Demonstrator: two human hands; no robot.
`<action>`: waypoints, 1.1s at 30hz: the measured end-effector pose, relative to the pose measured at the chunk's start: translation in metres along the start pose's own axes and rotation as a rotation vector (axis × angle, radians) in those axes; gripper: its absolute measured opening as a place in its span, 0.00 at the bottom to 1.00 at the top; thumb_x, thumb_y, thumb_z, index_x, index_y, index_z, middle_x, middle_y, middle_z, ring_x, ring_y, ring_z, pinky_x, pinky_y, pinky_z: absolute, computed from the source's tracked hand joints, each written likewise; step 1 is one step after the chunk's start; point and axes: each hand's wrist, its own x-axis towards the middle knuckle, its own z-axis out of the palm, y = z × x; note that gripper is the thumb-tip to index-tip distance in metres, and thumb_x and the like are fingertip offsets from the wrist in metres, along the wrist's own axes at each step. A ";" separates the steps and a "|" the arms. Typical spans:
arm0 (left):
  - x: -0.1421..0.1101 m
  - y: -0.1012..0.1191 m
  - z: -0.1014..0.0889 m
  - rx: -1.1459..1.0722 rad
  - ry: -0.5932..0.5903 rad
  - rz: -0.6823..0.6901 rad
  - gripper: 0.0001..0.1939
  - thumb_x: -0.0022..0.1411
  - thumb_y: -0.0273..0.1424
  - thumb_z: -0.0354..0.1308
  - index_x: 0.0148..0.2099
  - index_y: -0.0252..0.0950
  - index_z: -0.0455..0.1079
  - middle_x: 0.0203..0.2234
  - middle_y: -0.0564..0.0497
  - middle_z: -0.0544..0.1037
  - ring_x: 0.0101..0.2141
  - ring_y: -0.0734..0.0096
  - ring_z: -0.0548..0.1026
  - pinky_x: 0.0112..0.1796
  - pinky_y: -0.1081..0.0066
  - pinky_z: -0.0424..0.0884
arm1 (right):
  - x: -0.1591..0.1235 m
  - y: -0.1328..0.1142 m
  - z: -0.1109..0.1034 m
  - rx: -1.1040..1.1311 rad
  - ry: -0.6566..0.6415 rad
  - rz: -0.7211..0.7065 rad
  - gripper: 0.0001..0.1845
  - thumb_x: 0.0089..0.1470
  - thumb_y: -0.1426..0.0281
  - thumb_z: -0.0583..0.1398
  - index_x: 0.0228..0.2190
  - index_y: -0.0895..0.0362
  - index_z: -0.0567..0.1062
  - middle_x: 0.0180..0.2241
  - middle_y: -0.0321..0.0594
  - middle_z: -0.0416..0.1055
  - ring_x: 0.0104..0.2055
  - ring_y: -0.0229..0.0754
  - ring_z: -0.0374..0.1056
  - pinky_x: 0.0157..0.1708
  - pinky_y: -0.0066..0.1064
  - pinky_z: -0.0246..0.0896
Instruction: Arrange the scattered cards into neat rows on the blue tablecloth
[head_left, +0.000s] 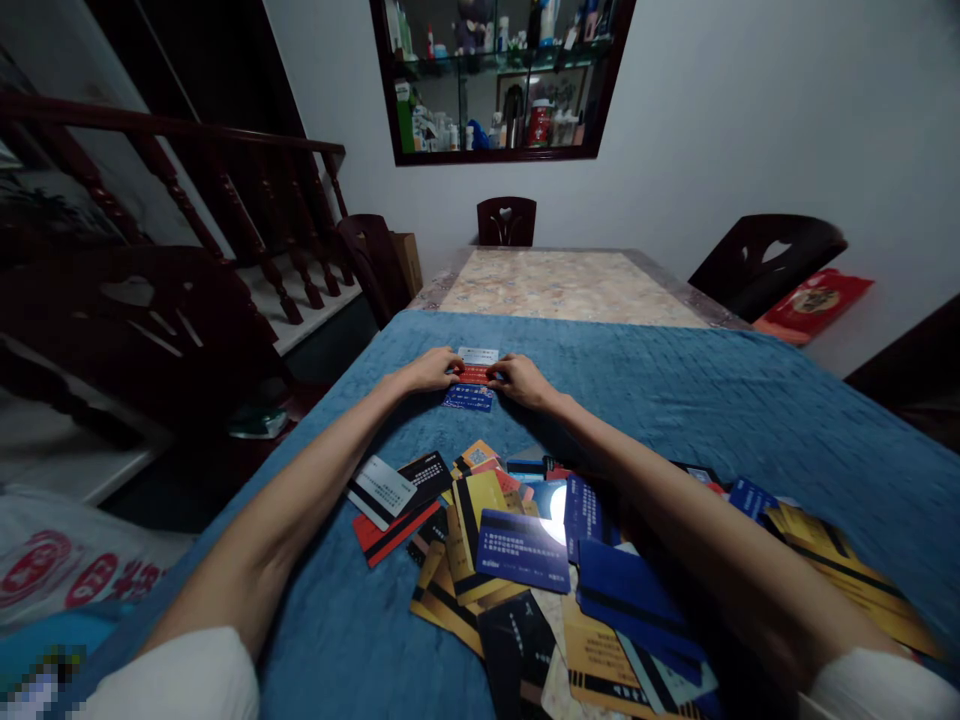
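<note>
Red card [475, 374] nr tabletop [570, 280] L edge, btwn white card [478, 354] & blue card [469, 399]. L hand [433, 371], R hand [523, 381]: fingers nearly closed, pinching its short ends. Prob light, stiff, slick; grip ends.

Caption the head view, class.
Left hand and right hand touch a red card beyond scattered cards on blue cloth.

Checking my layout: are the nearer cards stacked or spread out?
Spread out: the nearer cards overlap at many angles across the blue cloth.
</note>
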 end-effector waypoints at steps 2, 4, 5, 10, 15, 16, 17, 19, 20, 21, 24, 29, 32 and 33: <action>0.000 0.000 0.001 -0.010 -0.001 -0.001 0.16 0.58 0.30 0.55 0.47 0.35 0.79 0.41 0.45 0.78 0.40 0.64 0.76 0.44 0.71 0.71 | 0.000 0.001 0.001 0.010 0.001 0.005 0.14 0.59 0.67 0.63 0.45 0.58 0.82 0.45 0.50 0.76 0.46 0.44 0.71 0.49 0.30 0.60; 0.000 0.000 0.002 -0.018 0.002 -0.004 0.16 0.58 0.30 0.56 0.47 0.35 0.79 0.41 0.46 0.78 0.40 0.65 0.76 0.44 0.72 0.71 | 0.001 0.002 0.002 0.017 0.002 0.013 0.14 0.59 0.67 0.63 0.45 0.58 0.82 0.45 0.50 0.76 0.47 0.45 0.71 0.50 0.30 0.60; 0.001 0.000 0.002 -0.019 0.003 -0.007 0.16 0.58 0.29 0.56 0.46 0.35 0.79 0.41 0.46 0.78 0.40 0.65 0.76 0.44 0.72 0.71 | 0.001 0.002 0.003 0.018 0.002 0.016 0.14 0.59 0.67 0.63 0.45 0.57 0.82 0.45 0.50 0.76 0.47 0.45 0.71 0.50 0.30 0.60; 0.003 0.002 0.006 -0.015 0.004 -0.041 0.15 0.57 0.28 0.56 0.45 0.34 0.79 0.41 0.44 0.78 0.40 0.63 0.76 0.44 0.71 0.72 | 0.002 0.003 0.004 0.010 0.004 0.033 0.13 0.59 0.69 0.62 0.45 0.56 0.82 0.45 0.48 0.75 0.45 0.44 0.70 0.50 0.31 0.60; 0.007 0.003 0.010 -0.025 0.004 -0.077 0.16 0.54 0.26 0.56 0.43 0.33 0.79 0.40 0.44 0.78 0.40 0.63 0.76 0.43 0.71 0.72 | 0.001 -0.002 0.003 0.001 -0.002 0.056 0.14 0.59 0.71 0.60 0.45 0.57 0.82 0.46 0.49 0.74 0.44 0.45 0.70 0.48 0.32 0.60; 0.008 0.003 0.010 -0.027 0.006 -0.086 0.16 0.53 0.25 0.55 0.43 0.32 0.79 0.40 0.44 0.78 0.40 0.63 0.76 0.43 0.71 0.72 | 0.000 -0.003 0.003 0.000 -0.002 0.060 0.14 0.60 0.71 0.60 0.45 0.57 0.82 0.46 0.50 0.74 0.45 0.45 0.70 0.48 0.32 0.60; 0.009 0.003 0.011 -0.029 0.010 -0.095 0.16 0.53 0.25 0.55 0.43 0.32 0.79 0.39 0.44 0.78 0.40 0.63 0.76 0.43 0.71 0.72 | 0.000 -0.004 0.003 -0.002 -0.002 0.064 0.15 0.60 0.71 0.59 0.45 0.57 0.82 0.46 0.50 0.74 0.45 0.46 0.70 0.48 0.32 0.60; 0.009 0.004 0.012 -0.032 0.019 -0.109 0.17 0.52 0.24 0.54 0.42 0.32 0.79 0.39 0.44 0.79 0.40 0.63 0.76 0.43 0.71 0.72 | 0.000 -0.006 0.003 -0.005 -0.002 0.071 0.15 0.60 0.72 0.59 0.45 0.57 0.82 0.47 0.50 0.74 0.46 0.46 0.70 0.49 0.32 0.60; 0.009 0.004 0.013 -0.034 0.022 -0.114 0.17 0.52 0.23 0.54 0.42 0.32 0.79 0.40 0.44 0.79 0.41 0.62 0.76 0.44 0.71 0.72 | -0.001 -0.006 0.003 -0.006 -0.003 0.074 0.15 0.60 0.72 0.59 0.45 0.57 0.82 0.46 0.50 0.74 0.46 0.46 0.70 0.49 0.32 0.60; 0.008 0.005 0.014 -0.035 0.025 -0.117 0.17 0.52 0.23 0.54 0.42 0.32 0.79 0.40 0.44 0.79 0.41 0.62 0.76 0.44 0.70 0.72 | -0.001 -0.006 0.002 -0.007 -0.004 0.077 0.15 0.60 0.72 0.59 0.46 0.57 0.82 0.46 0.50 0.74 0.46 0.46 0.70 0.49 0.32 0.60; 0.005 0.005 0.016 -0.039 0.040 -0.121 0.20 0.51 0.22 0.53 0.45 0.32 0.78 0.41 0.43 0.79 0.42 0.60 0.76 0.46 0.68 0.71 | -0.001 -0.005 0.001 -0.007 -0.007 0.080 0.15 0.59 0.72 0.60 0.46 0.58 0.82 0.47 0.51 0.75 0.45 0.45 0.70 0.48 0.31 0.60; -0.001 0.005 0.017 -0.048 0.072 -0.122 0.23 0.50 0.20 0.52 0.47 0.32 0.78 0.43 0.44 0.79 0.45 0.60 0.76 0.48 0.67 0.71 | -0.001 -0.002 -0.004 0.000 -0.017 0.082 0.15 0.60 0.72 0.59 0.47 0.58 0.80 0.44 0.47 0.77 0.44 0.42 0.71 0.45 0.27 0.60; -0.005 0.005 0.016 -0.048 0.090 -0.130 0.24 0.50 0.21 0.52 0.48 0.32 0.77 0.44 0.45 0.79 0.45 0.61 0.76 0.47 0.68 0.71 | -0.002 -0.002 -0.008 0.004 -0.021 0.075 0.15 0.60 0.71 0.59 0.47 0.58 0.80 0.43 0.45 0.78 0.43 0.41 0.71 0.43 0.26 0.60; -0.006 0.006 0.015 -0.049 0.098 -0.135 0.24 0.50 0.21 0.52 0.49 0.32 0.77 0.45 0.45 0.79 0.44 0.62 0.76 0.47 0.69 0.71 | -0.004 -0.003 -0.010 0.005 -0.019 0.072 0.15 0.61 0.70 0.59 0.47 0.58 0.80 0.43 0.46 0.78 0.43 0.41 0.71 0.43 0.26 0.60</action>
